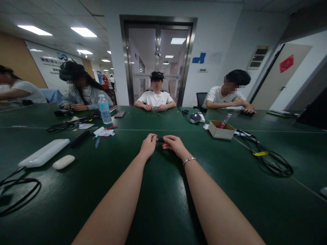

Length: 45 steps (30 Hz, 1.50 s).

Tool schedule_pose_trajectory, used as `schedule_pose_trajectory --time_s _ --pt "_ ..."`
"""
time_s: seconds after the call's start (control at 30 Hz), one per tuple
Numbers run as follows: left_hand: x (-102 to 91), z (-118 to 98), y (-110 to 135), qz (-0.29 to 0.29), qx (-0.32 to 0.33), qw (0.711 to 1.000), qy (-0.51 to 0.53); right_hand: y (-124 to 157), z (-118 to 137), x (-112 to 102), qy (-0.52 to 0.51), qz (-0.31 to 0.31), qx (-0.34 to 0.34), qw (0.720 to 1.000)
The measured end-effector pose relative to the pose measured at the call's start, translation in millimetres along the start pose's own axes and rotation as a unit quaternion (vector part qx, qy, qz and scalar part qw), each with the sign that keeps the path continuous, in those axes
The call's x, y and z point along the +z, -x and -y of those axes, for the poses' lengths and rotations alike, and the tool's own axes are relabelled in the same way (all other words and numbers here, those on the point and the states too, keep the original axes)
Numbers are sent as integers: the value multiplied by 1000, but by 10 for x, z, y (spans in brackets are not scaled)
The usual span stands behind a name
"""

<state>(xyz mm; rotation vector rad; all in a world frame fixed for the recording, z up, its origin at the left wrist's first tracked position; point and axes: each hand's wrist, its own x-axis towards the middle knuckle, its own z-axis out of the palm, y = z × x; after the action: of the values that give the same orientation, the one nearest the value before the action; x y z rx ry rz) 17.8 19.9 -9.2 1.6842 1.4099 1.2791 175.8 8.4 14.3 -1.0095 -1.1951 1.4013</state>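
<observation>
Both my forearms stretch out over the dark green table (163, 204). My left hand (148, 145) and my right hand (173, 143) meet near the table's middle, fingers pinched together on a small black object (160, 139) held between them. A silver bracelet (189, 160) circles my right wrist. What the black object is I cannot make out.
A white keyboard (43, 153) and white mouse (63, 162) lie at left, with black cables (17, 194) near the edge. A water bottle (104, 109), a cardboard box (221, 130) and a cable bundle (270, 160) stand further off. Several people sit around the far side.
</observation>
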Motion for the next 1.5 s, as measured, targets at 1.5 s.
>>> schedule_pose_trajectory --time_s 1.5 --pt "-17 -95 30 15 -21 999 35 -9 -29 -32 -29 10 -8 999"
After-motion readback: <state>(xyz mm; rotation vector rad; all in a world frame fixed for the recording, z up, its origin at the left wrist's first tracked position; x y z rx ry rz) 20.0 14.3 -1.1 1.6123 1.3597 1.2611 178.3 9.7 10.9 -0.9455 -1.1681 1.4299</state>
